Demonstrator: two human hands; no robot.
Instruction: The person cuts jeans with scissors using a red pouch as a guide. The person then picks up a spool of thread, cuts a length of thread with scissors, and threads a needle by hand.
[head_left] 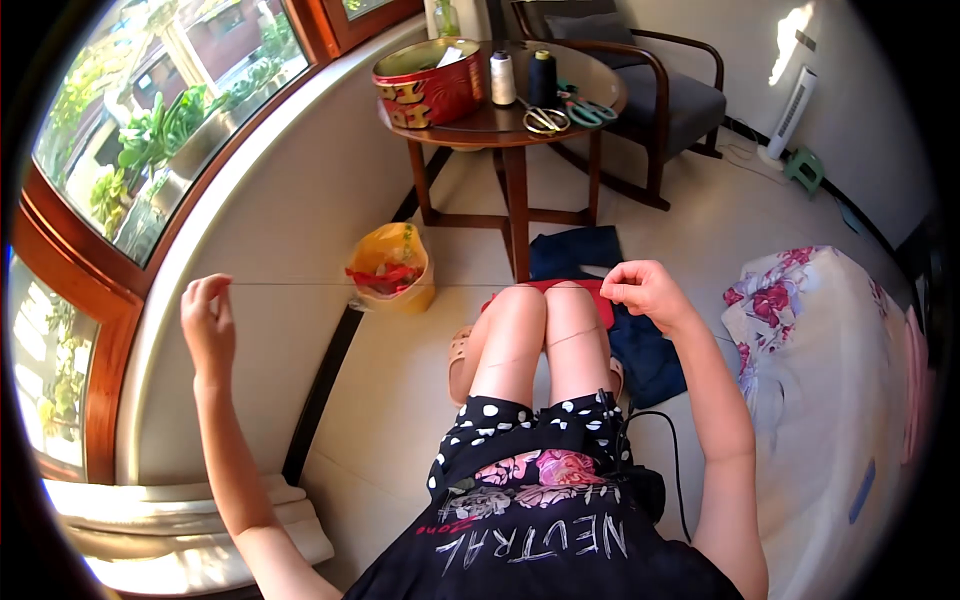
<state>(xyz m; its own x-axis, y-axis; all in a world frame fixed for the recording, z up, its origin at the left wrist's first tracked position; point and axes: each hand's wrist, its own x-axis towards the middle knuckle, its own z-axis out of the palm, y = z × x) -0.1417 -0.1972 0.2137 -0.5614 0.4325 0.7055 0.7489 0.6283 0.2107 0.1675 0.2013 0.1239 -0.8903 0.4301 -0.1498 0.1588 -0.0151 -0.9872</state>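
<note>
A thin thread runs almost level between my two hands, held out wide in front of me. My left hand is at the left near the curved wall, fingers closed on one end of the thread. Over at the right, my right hand pinches the other end above my knees. A fine dark line crosses my thighs; whether it is thread or its shadow I cannot tell. Any needle in my fingers is too small to make out.
Ahead, a round wooden table carries a red tin, a white thread spool, a black thread spool and scissors. A yellow bag and dark blue cloth lie on the floor. A flowered cover is at right.
</note>
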